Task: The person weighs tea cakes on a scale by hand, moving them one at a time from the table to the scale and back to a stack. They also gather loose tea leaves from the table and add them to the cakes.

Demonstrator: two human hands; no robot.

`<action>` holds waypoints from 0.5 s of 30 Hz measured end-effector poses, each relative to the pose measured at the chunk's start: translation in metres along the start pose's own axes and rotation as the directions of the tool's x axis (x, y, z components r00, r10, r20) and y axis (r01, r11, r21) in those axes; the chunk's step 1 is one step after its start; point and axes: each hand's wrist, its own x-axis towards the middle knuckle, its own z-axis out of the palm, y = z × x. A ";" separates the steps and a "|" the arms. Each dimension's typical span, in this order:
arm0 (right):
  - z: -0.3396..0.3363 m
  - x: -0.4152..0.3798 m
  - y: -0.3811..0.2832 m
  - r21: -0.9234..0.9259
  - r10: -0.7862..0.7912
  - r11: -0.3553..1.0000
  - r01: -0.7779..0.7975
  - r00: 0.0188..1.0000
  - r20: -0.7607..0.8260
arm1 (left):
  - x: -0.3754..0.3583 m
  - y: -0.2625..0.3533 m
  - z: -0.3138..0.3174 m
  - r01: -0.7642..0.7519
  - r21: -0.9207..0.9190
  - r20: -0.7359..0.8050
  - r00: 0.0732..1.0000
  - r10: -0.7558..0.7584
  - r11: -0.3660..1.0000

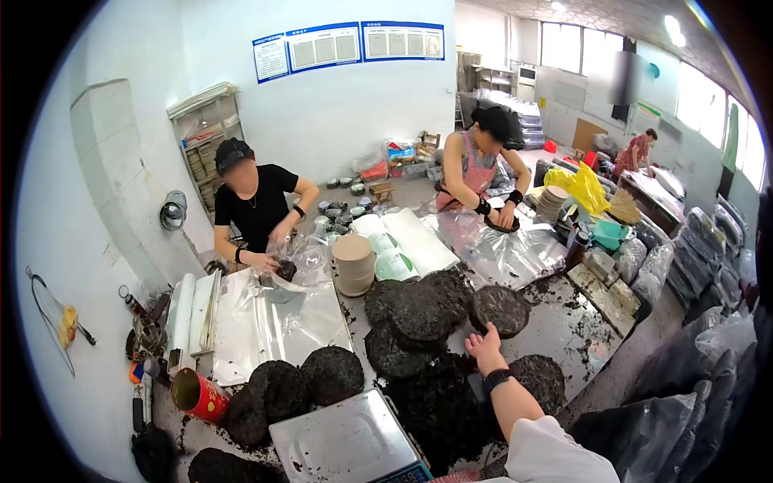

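Note:
My right hand (485, 351) reaches forward over the table with a black band on its wrist. Its fingers are stretched out, fingertips right at the near edge of a dark round tea cake (501, 310). To the left of it, more tea cakes (419, 306) lie in an overlapping pile. Another tea cake (538, 382) sits beside my forearm, partly covered by it. Loose dark tea leaves (439, 410) are heaped below the hand. A metal-topped scale (346, 439) stands at the near edge. My left hand is out of view.
Two people (262, 193) (483, 161) work across the table, their hands at clear plastic sheets. Several tea cakes (332, 374) and a red tin (200, 396) are at the left. Stacked round discs (354, 264) stand mid-table. Wrapped dark bundles (644, 435) line the right.

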 end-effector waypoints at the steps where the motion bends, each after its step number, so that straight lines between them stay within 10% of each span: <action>1: -0.004 -0.009 0.012 -0.081 -0.043 0.995 0.061 0.976 0.214 | 0.000 -0.018 0.016 0.117 -0.228 0.199 0.978 -0.071 0.967; 4: -0.033 -0.110 0.040 -0.418 0.066 0.870 0.262 0.778 0.625 | -0.009 -0.053 0.062 0.240 -0.456 0.410 0.911 -0.038 0.857; 5: -0.049 -0.133 0.044 -0.507 0.101 0.740 0.442 0.672 0.733 | 0.005 -0.088 0.111 0.471 -0.520 0.381 0.875 -0.300 0.712; 6: -0.072 -0.148 0.045 -0.539 0.182 0.579 0.611 0.548 0.817 | 0.008 -0.126 0.140 0.267 -0.650 0.290 0.953 -0.092 0.711; 7: -0.091 -0.157 0.039 -0.505 0.172 0.269 0.820 0.475 0.863 | -0.002 -0.117 0.140 0.263 -0.606 0.190 0.964 -0.184 0.751; 8: -0.088 -0.195 0.015 -0.101 0.152 -0.297 0.949 0.152 0.977 | -0.010 -0.098 0.120 0.187 -0.560 0.137 0.982 -0.133 0.807; 10: -0.108 -0.194 -0.028 -0.114 0.093 -0.607 0.787 0.213 0.973 | -0.023 -0.062 0.089 0.108 -0.119 -0.134 0.983 -0.124 0.987; 11: -0.119 -0.190 -0.053 -0.370 -0.112 -0.592 0.716 0.382 0.917 | -0.027 -0.043 0.074 0.127 -0.178 -0.149 0.977 -0.155 0.976; 14: -0.221 -0.037 -0.158 -0.602 -0.571 -0.747 0.281 0.192 0.798 | -0.018 -0.067 0.098 0.355 -0.432 0.046 0.927 -0.373 0.829; 15: -0.242 -0.013 -0.174 -0.715 -0.653 -0.665 0.216 0.297 0.697 | -0.017 -0.071 0.087 0.462 -0.604 0.203 0.877 -0.435 0.649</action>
